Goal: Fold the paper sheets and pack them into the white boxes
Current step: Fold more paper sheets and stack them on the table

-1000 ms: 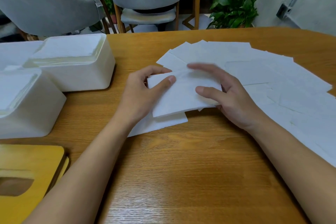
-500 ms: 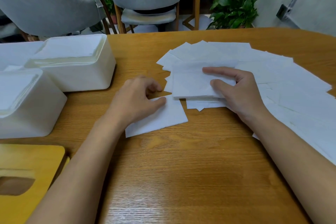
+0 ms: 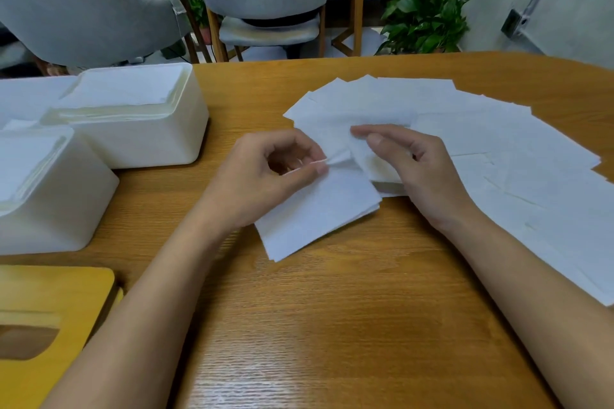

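- One wooden lid with a slot lies nearest us, below and left of the left forearm.
- Under and just below both hands, a folded stack of paper rests flat on the table.
- Our left hand is curled, its thumb and forefinger pinching the crumpled corner of a thin paper sheet.
- Our right hand pinches the same sheet's upper edge between the thumb and straighter fingers, palm turned down.
- We judge that the folding step is under way, with one sheet being drawn taut between the two pinches. The next move calls for matching the edges squarely and pressing a crease gently, since the paper wrinkles easily.
- Right of and beyond the right hand, the loose sheets lie fanned and overlapping.
- Left of the left hand sits the nearer white box. Beyond it is the farther white box, and both are open and hold stacked paper.
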Action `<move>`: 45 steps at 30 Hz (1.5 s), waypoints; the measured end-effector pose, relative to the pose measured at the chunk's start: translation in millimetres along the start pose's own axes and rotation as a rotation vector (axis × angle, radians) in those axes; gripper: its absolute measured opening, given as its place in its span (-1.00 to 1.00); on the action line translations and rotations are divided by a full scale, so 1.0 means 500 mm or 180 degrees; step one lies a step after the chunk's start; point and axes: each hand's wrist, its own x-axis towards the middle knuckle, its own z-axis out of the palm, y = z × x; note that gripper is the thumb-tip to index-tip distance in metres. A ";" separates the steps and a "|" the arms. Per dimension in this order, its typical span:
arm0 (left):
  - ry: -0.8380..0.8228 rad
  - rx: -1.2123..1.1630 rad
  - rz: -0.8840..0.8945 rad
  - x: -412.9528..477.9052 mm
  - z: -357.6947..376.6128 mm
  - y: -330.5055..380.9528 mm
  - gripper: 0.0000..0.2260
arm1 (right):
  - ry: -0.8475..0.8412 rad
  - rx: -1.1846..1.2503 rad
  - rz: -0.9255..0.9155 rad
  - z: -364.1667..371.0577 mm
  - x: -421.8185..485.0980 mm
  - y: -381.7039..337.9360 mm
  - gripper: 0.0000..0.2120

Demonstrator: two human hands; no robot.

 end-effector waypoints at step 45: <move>0.0443 -0.0904 -0.0184 -0.010 0.063 -0.010 -0.42 | 0.0057 -0.0193 -0.0059 0.018 -0.008 0.017 -0.04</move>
